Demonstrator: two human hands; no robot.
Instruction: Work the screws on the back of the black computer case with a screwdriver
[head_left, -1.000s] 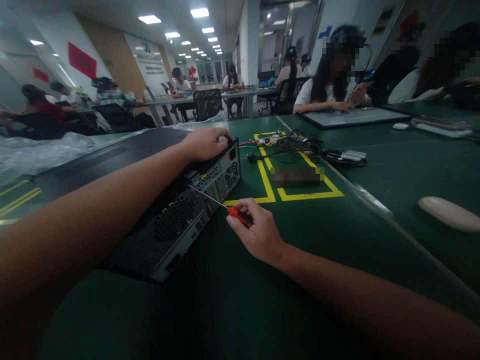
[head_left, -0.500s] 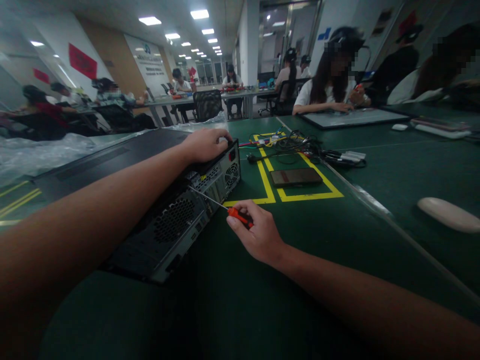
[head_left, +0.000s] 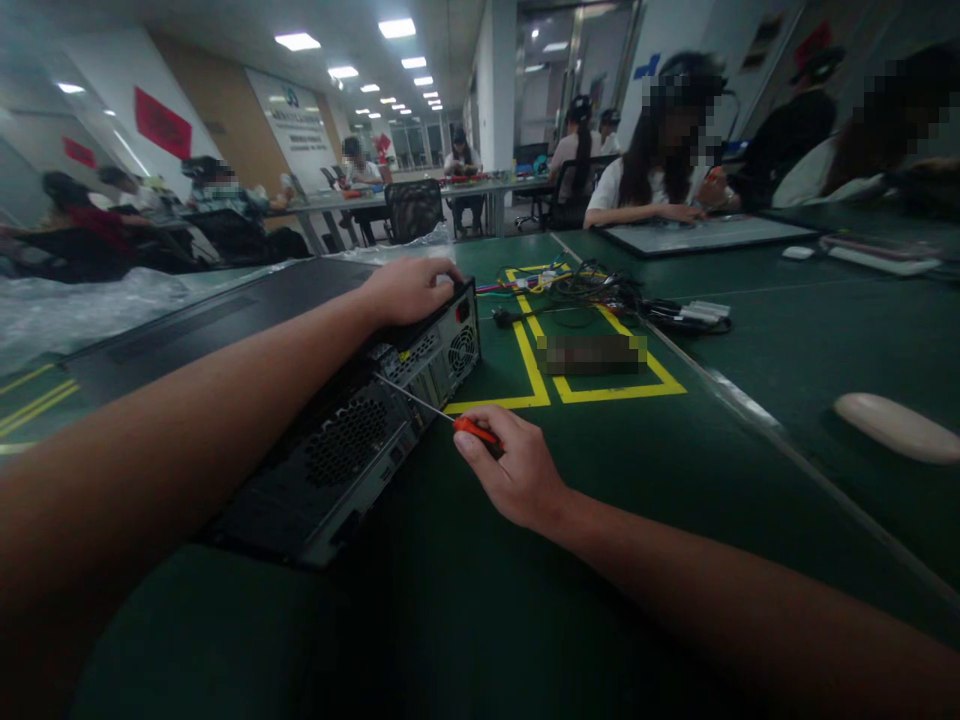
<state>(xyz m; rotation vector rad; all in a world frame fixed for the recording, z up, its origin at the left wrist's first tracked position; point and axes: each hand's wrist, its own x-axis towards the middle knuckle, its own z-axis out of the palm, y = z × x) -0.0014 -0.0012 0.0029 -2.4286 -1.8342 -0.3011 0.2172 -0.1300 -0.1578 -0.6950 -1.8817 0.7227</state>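
A black desktop computer case (head_left: 300,285) lies on its side on the green table, its rear panel angled towards me. Across its top stretches my left arm; my left hand (head_left: 411,290) presses on the case near the far rear corner, fingers bent over the edge. My right hand (head_left: 517,465) is closed round the orange-and-black handle of a screwdriver (head_left: 480,432). The thin shaft points up and left, and its tip meets the rear panel beside the expansion slots. Whether a screw sits under the tip is too small to make out.
Bundled cables (head_left: 592,285) lie beyond the case, near yellow tape (head_left: 536,375) and a blurred-out dark flat object (head_left: 592,354). A pale oval object (head_left: 896,427) is at right. Clear plastic wrap (head_left: 90,310) lies at left. A co-worker (head_left: 645,190) handles a flat panel (head_left: 712,236) opposite.
Almost nothing differs. Both hands, the screwdriver and the case keep nearly the same places, with only a slight shift of the whole view.
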